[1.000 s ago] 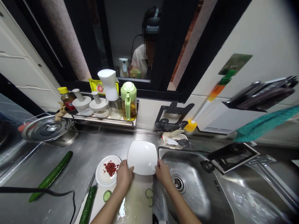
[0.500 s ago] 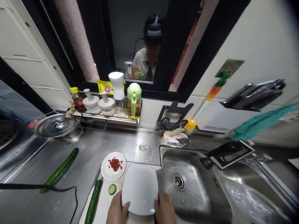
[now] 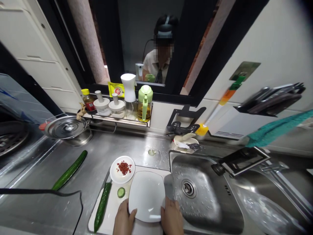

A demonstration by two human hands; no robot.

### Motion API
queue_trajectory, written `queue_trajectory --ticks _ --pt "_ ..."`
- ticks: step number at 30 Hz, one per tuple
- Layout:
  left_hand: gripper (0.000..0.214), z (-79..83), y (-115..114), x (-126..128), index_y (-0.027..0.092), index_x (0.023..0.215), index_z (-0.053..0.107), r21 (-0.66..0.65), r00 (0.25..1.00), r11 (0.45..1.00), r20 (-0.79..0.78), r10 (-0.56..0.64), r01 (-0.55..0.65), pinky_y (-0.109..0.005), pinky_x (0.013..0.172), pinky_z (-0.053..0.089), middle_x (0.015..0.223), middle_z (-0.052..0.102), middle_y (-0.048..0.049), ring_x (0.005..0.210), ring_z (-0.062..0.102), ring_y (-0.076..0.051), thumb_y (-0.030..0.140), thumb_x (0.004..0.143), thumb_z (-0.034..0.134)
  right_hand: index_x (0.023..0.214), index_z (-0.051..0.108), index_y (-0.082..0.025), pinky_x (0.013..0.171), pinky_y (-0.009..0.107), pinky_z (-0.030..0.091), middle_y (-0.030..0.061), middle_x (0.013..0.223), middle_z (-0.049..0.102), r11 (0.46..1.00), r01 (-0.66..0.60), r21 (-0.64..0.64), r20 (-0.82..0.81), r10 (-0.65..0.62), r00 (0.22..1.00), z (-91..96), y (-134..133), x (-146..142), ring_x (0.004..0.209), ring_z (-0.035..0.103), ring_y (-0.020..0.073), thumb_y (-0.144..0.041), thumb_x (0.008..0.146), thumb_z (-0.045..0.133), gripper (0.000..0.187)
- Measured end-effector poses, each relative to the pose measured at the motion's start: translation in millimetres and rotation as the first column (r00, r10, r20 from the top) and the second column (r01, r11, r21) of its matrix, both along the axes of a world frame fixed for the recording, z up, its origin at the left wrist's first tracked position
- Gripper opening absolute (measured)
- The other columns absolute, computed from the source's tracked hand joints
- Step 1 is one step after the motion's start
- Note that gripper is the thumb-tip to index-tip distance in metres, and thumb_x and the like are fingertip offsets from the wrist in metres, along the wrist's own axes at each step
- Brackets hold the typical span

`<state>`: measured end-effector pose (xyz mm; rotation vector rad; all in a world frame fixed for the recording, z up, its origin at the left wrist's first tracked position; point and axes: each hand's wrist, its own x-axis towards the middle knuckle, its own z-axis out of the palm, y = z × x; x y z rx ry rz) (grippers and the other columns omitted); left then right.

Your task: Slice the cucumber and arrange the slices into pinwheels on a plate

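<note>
A white square plate with rounded corners (image 3: 146, 192) is gripped at its near left and right edges by my left hand (image 3: 124, 217) and my right hand (image 3: 172, 217). Both thumbs rest on its rim, and the other fingers are partly hidden at its sides. The plate is over a white cutting board (image 3: 112, 213). Left of it on the board lie a cucumber slice (image 3: 121, 192) and a cut cucumber (image 3: 102, 207). A knife (image 3: 107, 176) shows partly behind the round white plate (image 3: 114, 179), which bears small dark-red pieces (image 3: 124, 167).
A whole cucumber (image 3: 70, 169) lies on the steel counter, with a black cable (image 3: 49, 192) crossing in front. The sink (image 3: 202, 195) is at right, with a faucet (image 3: 276, 166) beyond. A lidded pot (image 3: 70, 129) stands back left; an oil bottle (image 3: 145, 104) and jars line the rack.
The view has shifted slightly, so the counter items appear a little further right. Both hands keep hold of the square plate, whose tilt looks slightly different.
</note>
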<state>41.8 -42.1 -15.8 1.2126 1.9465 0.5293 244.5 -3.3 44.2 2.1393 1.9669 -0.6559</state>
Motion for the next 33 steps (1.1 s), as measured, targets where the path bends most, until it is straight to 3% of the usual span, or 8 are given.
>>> queue_trajectory --ticks 13,17,21,27,33 --pt "0.036 13.0 0 4 0.012 0.106 0.055 0.046 0.999 0.998 0.017 0.039 -0.040 -0.033 0.085 0.045 0.100 0.064 -0.0124 0.095 0.060 -0.025 0.030 0.075 0.050 0.116 0.056 -0.013 0.079 0.037 0.043 0.0155 0.116 0.059 1.000 -0.021 0.015 0.140 0.019 0.990 3.8 -4 -13 0.112 0.048 0.0297 -0.015 0.087 0.037 0.035" --pt "0.043 11.2 1 -9 0.009 0.107 0.056 0.100 0.993 0.988 -0.004 0.122 -0.121 -0.036 0.078 0.047 0.090 0.064 -0.0130 0.083 0.061 -0.025 0.039 0.076 0.050 0.123 0.052 -0.011 0.080 0.038 0.043 0.0150 0.115 0.059 0.999 -0.038 0.031 0.138 0.033 0.990 1.3 -6 -9 0.111 0.048 0.0302 -0.016 0.087 0.038 0.038" --pt "0.044 12.3 9 -31 0.009 0.105 0.057 0.186 0.972 0.964 -0.100 0.213 -0.193 -0.037 0.080 0.048 0.096 0.062 -0.0159 0.087 0.062 -0.026 0.042 0.078 0.045 0.127 0.049 -0.011 0.080 0.039 0.043 0.0142 0.116 0.058 0.998 -0.047 0.048 0.132 0.041 0.990 -4.0 -9 -4 0.111 0.047 0.0305 -0.016 0.087 0.038 0.042" --pt "0.038 12.0 26 -48 0.011 0.103 0.061 0.217 0.959 0.964 -0.206 0.197 -0.151 -0.037 0.085 0.047 0.100 0.063 -0.0159 0.092 0.062 -0.025 0.032 0.080 0.040 0.130 0.047 -0.011 0.081 0.037 0.043 0.0130 0.121 0.055 0.998 -0.052 0.045 0.135 0.046 0.990 -6.3 -15 -2 0.113 0.045 0.0299 -0.017 0.089 0.037 0.043" --pt "0.028 11.0 32 -51 0.015 0.091 0.063 0.184 0.966 0.973 -0.191 0.173 -0.138 -0.034 0.082 0.047 0.093 0.065 -0.0117 0.086 0.063 -0.023 0.028 0.077 0.044 0.130 0.047 -0.012 0.083 0.038 0.043 0.0127 0.120 0.055 0.999 -0.044 0.026 0.125 0.040 0.991 -3.1 -15 -3 0.114 0.044 0.0299 -0.017 0.089 0.038 0.043"
